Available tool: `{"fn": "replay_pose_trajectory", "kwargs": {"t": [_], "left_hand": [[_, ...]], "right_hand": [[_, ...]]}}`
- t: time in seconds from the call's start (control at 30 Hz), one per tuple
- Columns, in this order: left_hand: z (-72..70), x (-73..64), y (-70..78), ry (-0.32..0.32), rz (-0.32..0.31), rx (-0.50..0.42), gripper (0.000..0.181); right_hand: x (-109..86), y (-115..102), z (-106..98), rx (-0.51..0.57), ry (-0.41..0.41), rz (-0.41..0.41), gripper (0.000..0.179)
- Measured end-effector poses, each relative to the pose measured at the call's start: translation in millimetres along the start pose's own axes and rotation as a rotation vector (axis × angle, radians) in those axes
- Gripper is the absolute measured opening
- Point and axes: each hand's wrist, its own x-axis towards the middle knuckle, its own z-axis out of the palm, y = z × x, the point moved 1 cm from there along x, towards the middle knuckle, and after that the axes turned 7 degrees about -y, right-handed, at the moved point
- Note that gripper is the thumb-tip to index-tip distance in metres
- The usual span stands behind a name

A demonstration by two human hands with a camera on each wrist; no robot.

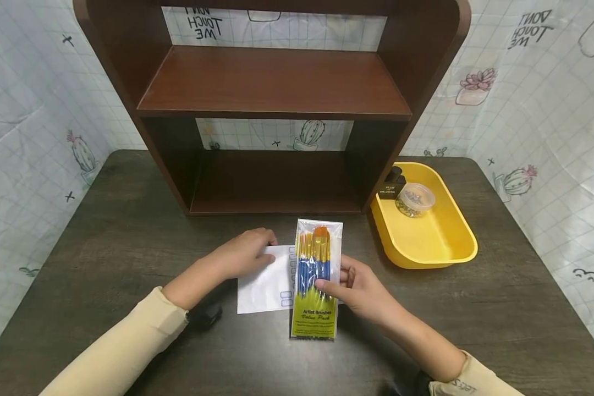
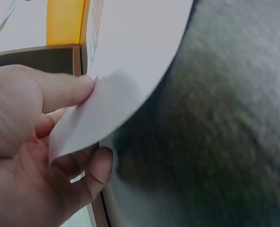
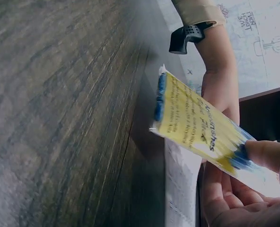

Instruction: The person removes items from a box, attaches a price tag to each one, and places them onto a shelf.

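My right hand (image 1: 363, 289) holds a clear packet of artist brushes (image 1: 314, 316), thumb across its front and fingers behind. Blue handles and orange bristles show through the plastic above a yellow-green label. Pinched by its left edge in my left hand (image 1: 245, 253) is a white sheet of paper (image 1: 259, 289) with small printed boxes. In the left wrist view the paper (image 2: 116, 94) curves up between thumb and fingers. The packet overlaps the right part of the sheet in the head view. In the right wrist view the packet (image 3: 192, 118) slants above the dark table.
A dark brown two-level shelf (image 1: 277, 82) stands at the back of the table (image 1: 128, 247). To its right sits a yellow tray (image 1: 435, 236) with a small black box (image 1: 392, 188) and a round clear container (image 1: 416, 199) in it.
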Motion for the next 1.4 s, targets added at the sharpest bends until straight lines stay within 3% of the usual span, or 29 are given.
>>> {"fn": "replay_pose_trajectory", "kwargs": {"t": [0.17, 0.47, 0.97, 1.1, 1.4], "left_hand": [[-8.4, -4.5, -4.7, 0.105, -0.005, -0.024, 0.021], [-26.1, -11.6, -12.6, 0.285, -0.062, -0.169, 0.018], [-49.4, -24.7, -18.5, 0.584, -0.054, -0.262, 0.022], [-51.3, -26.7, -15.4, 0.614, -0.047, -0.307, 0.026], [-51.4, -29.1, -10.2, 0.614, -0.024, -0.408, 0.027]], "right_hand": [[5.0, 4, -1, -0.036, -0.009, -0.010, 0.048], [16.1, 10, -3, -0.090, -0.030, -0.003, 0.049], [26.2, 16, -8, -0.035, -0.049, 0.065, 0.039], [24.7, 16, -10, -0.060, -0.049, 0.075, 0.038], [18.8, 15, -15, -0.115, 0.000, 0.075, 0.032]]}}
